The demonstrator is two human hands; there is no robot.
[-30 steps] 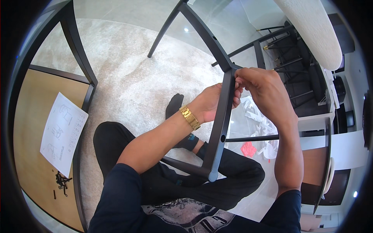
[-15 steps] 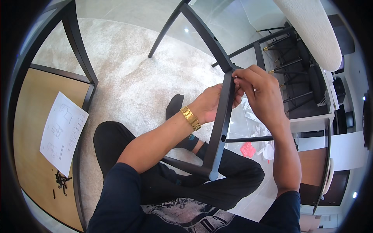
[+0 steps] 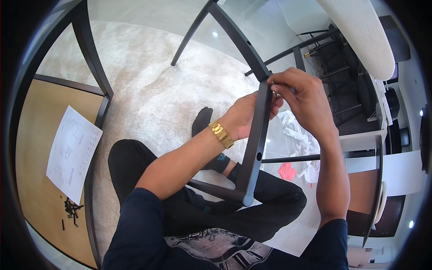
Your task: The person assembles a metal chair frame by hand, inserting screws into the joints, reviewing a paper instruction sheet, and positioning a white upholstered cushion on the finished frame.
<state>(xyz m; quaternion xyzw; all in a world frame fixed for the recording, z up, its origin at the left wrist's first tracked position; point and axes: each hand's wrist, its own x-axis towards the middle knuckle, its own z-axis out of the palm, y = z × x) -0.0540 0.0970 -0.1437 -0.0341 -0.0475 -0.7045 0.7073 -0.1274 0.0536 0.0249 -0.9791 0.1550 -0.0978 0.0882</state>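
Note:
A black furniture frame [image 3: 258, 121], with long bars and round holes, stands tilted over my crossed legs. My left hand [image 3: 243, 114], below a gold wristwatch, passes behind the near bar and grips it, its fingertips showing on the far side. Beside the corner joint, my right hand [image 3: 302, 96] is closed in a pinch, thumb and forefinger at the bar's outer edge. Something small and thin may be between those fingers, but it is too small to name. The cream padded part [image 3: 364, 40] rises at the upper right.
At left, a tan panel [image 3: 40, 148] in a black frame carries a printed sheet [image 3: 74, 155] with line drawings and a small pile of black bolts [image 3: 71, 209]. A pale rug [image 3: 135, 76] lies beneath. Plastic wrapping [image 3: 297, 135] and a red scrap [image 3: 287, 171] lie right; dark chairs [image 3: 346, 81] stand beyond.
My right hand's fingers have shifted slightly up and left along the joint, and the wrist has turned a little. My left hand keeps its hold, and the frame has barely moved.

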